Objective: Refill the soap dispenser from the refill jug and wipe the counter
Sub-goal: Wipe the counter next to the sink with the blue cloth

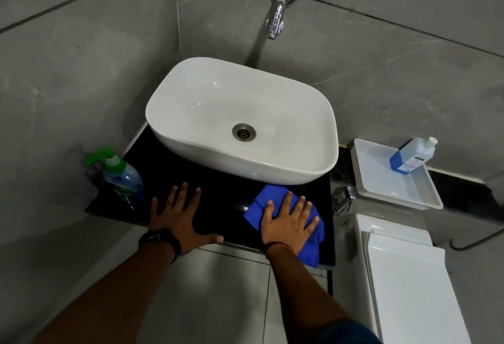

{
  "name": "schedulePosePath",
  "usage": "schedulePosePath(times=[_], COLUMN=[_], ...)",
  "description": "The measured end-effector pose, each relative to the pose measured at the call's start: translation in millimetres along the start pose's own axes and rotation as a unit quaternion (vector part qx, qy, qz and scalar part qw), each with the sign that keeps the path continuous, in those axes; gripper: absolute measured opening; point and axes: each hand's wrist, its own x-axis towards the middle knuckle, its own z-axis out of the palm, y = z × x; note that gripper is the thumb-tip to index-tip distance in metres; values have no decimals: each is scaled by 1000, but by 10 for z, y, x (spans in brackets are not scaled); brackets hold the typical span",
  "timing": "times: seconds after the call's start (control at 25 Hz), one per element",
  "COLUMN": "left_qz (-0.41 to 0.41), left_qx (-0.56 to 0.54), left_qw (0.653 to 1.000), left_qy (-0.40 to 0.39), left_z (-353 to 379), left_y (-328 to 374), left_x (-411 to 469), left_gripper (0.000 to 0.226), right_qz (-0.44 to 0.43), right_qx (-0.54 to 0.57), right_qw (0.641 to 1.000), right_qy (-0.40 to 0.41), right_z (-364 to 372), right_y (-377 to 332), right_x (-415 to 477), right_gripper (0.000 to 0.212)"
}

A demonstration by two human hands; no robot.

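A black counter [218, 202] carries a white basin. My right hand [289, 223] lies flat, fingers spread, pressing a folded blue cloth [267, 199] onto the counter's front right part. My left hand [177, 218] rests flat on the bare counter to the left of it, fingers apart, holding nothing. The soap dispenser [122, 177], clear with blue liquid and a green pump top, stands at the counter's left end against the wall. The refill jug [411, 155], clear with blue liquid and a white cap, stands tilted in a white tray [420, 196] at the right.
The white basin [245, 169] fills the back of the counter, under a chrome wall tap [276, 20]. A white toilet cistern [403, 275] stands at the lower right below the tray. Grey tiled walls close in on the left and behind.
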Motion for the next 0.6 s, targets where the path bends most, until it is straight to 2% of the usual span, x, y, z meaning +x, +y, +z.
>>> schedulePosePath(times=[0.2, 0.32, 0.4, 0.6], left_qz=[-9, -10, -11, -13], left_qx=[0, 1, -2, -9], left_qw=[1000, 1000, 1000, 1000], left_qy=[3, 14, 13, -11], left_z=[4, 8, 8, -4], left_y=[20, 35, 28, 9], left_x=[9, 7, 11, 26], left_gripper=[134, 133, 133, 136], right_qz=[-219, -284, -271, -74], right_qx=[9, 1, -11, -12], right_qw=[975, 958, 962, 997], right_qy=[-34, -38, -17, 7], right_z=[104, 68, 32, -49], right_y=[-520, -335, -102, 229], right_x=[-190, -109, -15, 40], right_gripper=[66, 68, 67, 67])
